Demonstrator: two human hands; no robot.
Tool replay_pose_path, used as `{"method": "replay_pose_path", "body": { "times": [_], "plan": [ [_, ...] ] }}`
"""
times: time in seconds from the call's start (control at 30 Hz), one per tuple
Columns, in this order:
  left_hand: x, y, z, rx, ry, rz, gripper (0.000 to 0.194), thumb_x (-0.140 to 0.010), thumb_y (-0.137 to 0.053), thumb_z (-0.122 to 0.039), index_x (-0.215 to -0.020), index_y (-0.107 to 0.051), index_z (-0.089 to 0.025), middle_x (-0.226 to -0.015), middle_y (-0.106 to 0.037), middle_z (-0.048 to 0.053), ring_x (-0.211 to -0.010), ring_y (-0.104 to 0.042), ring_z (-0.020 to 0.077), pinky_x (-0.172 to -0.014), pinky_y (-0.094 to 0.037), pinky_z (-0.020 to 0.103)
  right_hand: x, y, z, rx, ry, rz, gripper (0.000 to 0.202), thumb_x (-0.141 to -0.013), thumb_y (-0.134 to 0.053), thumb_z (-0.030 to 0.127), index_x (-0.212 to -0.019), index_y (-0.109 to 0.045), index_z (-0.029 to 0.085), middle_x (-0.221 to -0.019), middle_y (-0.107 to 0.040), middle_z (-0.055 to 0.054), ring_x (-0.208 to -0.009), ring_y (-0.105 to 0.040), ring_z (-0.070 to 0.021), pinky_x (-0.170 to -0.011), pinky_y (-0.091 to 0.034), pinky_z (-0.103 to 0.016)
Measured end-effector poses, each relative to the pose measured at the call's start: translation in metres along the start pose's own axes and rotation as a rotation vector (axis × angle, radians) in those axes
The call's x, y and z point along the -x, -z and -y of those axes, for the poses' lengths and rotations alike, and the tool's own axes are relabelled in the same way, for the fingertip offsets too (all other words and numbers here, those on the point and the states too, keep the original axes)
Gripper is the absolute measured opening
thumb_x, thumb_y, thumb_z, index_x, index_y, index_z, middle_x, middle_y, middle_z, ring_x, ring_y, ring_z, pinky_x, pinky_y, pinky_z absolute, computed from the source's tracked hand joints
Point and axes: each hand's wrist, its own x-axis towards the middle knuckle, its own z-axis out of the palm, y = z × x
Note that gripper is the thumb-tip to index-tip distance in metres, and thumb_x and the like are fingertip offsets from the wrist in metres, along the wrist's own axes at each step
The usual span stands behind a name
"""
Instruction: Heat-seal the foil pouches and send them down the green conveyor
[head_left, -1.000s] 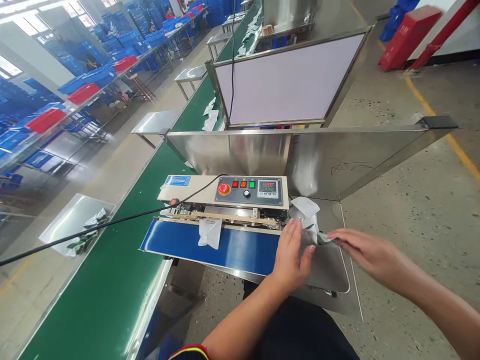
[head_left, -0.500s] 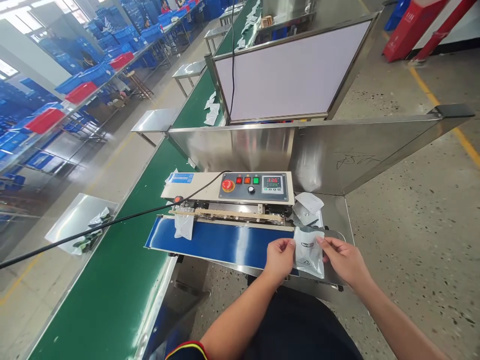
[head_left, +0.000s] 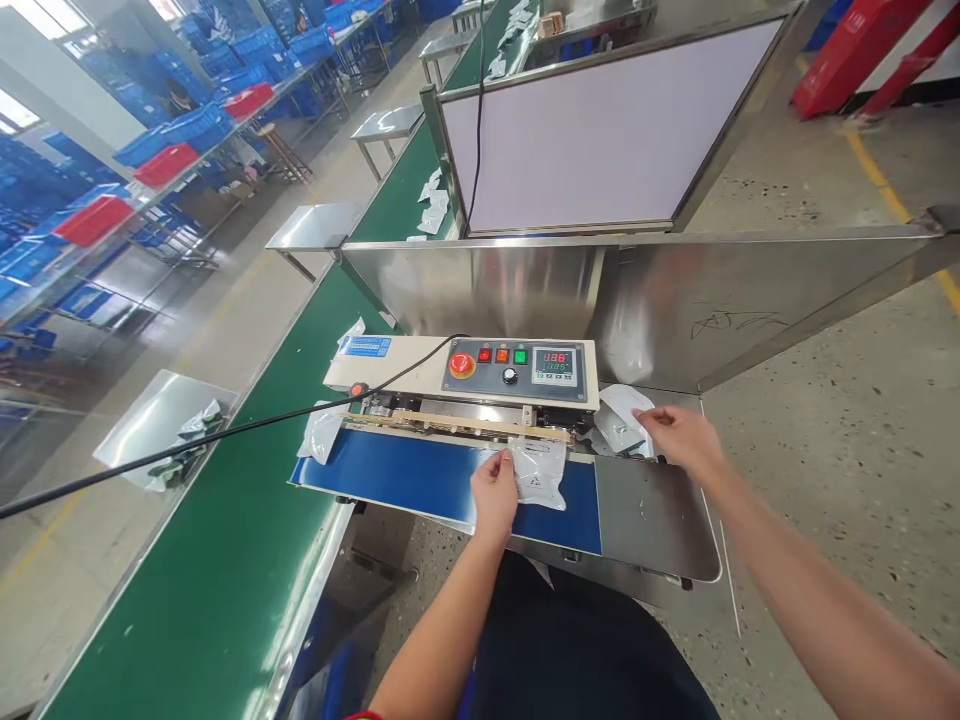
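A cream sealing machine [head_left: 397,365] with a lit control panel stands behind a blue belt [head_left: 420,475]. My left hand [head_left: 495,490] pinches the left edge of a white pouch [head_left: 541,475], whose top edge lies at the machine's sealing strip. My right hand [head_left: 682,435] is closed at the right edge of white pouches [head_left: 624,415] piled beside the machine's right end. Another white pouch [head_left: 324,432] hangs at the left end of the blue belt, partly over the green conveyor.
The long green conveyor [head_left: 195,570] runs along the left. A steel partition [head_left: 480,290] stands behind the machine, and a black cable [head_left: 247,432] crosses in front of it. Steel side tables [head_left: 150,425] flank the conveyor.
The pouch held by both hands has moved left to the sealing strip, now only in my left hand. My right hand has let go and reached the pile. The other pouch has travelled left.
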Motion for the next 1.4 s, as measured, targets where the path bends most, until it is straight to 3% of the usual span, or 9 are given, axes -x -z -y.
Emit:
{"method": "replay_pose_path", "body": {
  "times": [0.17, 0.4, 0.57, 0.7, 0.83, 1.03, 1.13, 1.2, 1.4],
  "plan": [
    [0.017, 0.044, -0.007, -0.004, -0.203, -0.258, 0.055, -0.096, -0.084, -0.061, -0.129, -0.080, -0.017, -0.129, -0.081, 0.018, -0.120, -0.079, 0.0311, -0.108, -0.063, 0.046, -0.070, 0.011, -0.029, 0.371, 0.447, 0.104, 0.046, -0.100, -0.069, 0.037, -0.141, -0.081, 0.021, -0.149, -0.075, -0.016, -0.120, -0.076, -0.0352, -0.102, -0.057, -0.043],
    [0.043, 0.074, -0.004, -0.179, -0.313, -0.290, 0.065, -0.095, -0.078, -0.073, -0.125, -0.081, -0.015, -0.115, -0.083, 0.016, -0.096, -0.082, 0.0269, -0.086, -0.069, 0.039, -0.067, 0.029, -0.100, 0.391, 0.536, 0.145, 0.027, -0.094, -0.063, 0.027, -0.103, -0.088, 0.025, -0.132, -0.082, -0.014, -0.122, -0.076, -0.0358, -0.106, -0.060, -0.047],
    [0.051, 0.037, -0.006, -0.196, -0.360, -0.227, 0.060, -0.097, -0.078, -0.071, -0.120, -0.081, -0.016, -0.117, -0.083, 0.016, -0.094, -0.083, 0.0256, -0.078, -0.069, 0.035, -0.056, 0.016, -0.086, 0.277, 0.706, 0.163, 0.040, -0.098, -0.065, 0.055, -0.113, -0.086, 0.025, -0.135, -0.078, -0.015, -0.108, -0.077, -0.0324, -0.091, -0.063, -0.044],
    [0.056, -0.006, -0.010, -0.197, -0.466, -0.046, 0.047, -0.105, -0.073, -0.062, -0.118, -0.082, -0.017, -0.110, -0.083, 0.014, -0.090, -0.082, 0.0234, -0.075, -0.069, 0.033, -0.061, 0.014, -0.041, 0.230, 0.789, 0.264, 0.040, -0.103, -0.054, 0.051, -0.101, -0.085, 0.026, -0.112, -0.081, -0.010, -0.090, -0.074, -0.0244, -0.078, -0.058, -0.035],
    [0.063, -0.041, -0.014, -0.312, -0.670, 0.201, 0.031, -0.112, -0.065, -0.045, -0.113, -0.083, -0.019, -0.105, -0.084, 0.012, -0.091, -0.082, 0.0229, -0.084, -0.070, 0.036, -0.041, 0.045, -0.003, 0.120, 0.756, 0.172, 0.032, -0.099, -0.055, 0.043, -0.080, -0.074, 0.025, -0.090, -0.075, -0.007, -0.079, -0.069, -0.0219, -0.076, -0.053, -0.033],
    [0.069, -0.088, -0.016, -0.424, -1.071, 0.487, 0.047, -0.106, -0.073, -0.040, -0.149, -0.073, -0.022, -0.146, -0.077, 0.019, -0.150, -0.065, 0.0365, -0.125, -0.055, 0.060, 0.057, 0.100, 0.022, -0.209, 0.589, 0.264, 0.047, -0.096, -0.069, 0.064, -0.069, -0.064, 0.026, -0.069, -0.065, -0.002, -0.064, -0.058, -0.0195, -0.060, -0.048, -0.031],
    [0.079, -0.098, -0.006, -0.333, -0.977, 0.618, 0.028, -0.113, -0.062, -0.037, -0.122, -0.084, -0.024, -0.118, -0.087, 0.013, -0.129, -0.078, 0.0308, -0.117, -0.060, 0.053, 0.102, 0.097, 0.018, -0.332, 0.512, 0.269, 0.060, -0.100, -0.063, 0.078, -0.074, -0.070, 0.024, -0.075, -0.070, -0.005, -0.073, -0.066, -0.0232, -0.068, -0.056, -0.034],
    [0.086, -0.094, 0.004, -0.279, -0.758, 0.589, 0.039, -0.116, -0.055, -0.042, -0.106, -0.086, -0.021, -0.099, -0.086, 0.012, -0.101, -0.081, 0.0260, -0.098, -0.065, 0.042, 0.123, 0.079, 0.010, -0.395, 0.466, 0.178, 0.068, -0.101, -0.055, 0.085, -0.080, -0.076, 0.024, -0.086, -0.077, -0.010, -0.087, -0.074, -0.0288, -0.080, -0.062, -0.037],
    [0.070, -0.068, 0.024, -0.152, -0.132, 0.584, 0.067, -0.099, -0.067, -0.079, -0.087, -0.081, -0.014, -0.075, -0.071, 0.005, -0.067, -0.056, 0.0160, -0.065, -0.047, 0.028, 0.153, 0.001, -0.012, -0.374, 0.256, -0.069, 0.048, -0.092, -0.067, 0.071, -0.085, -0.081, 0.025, -0.087, -0.082, -0.008, -0.080, -0.078, -0.0281, -0.077, -0.063, -0.035]
  ]
}}
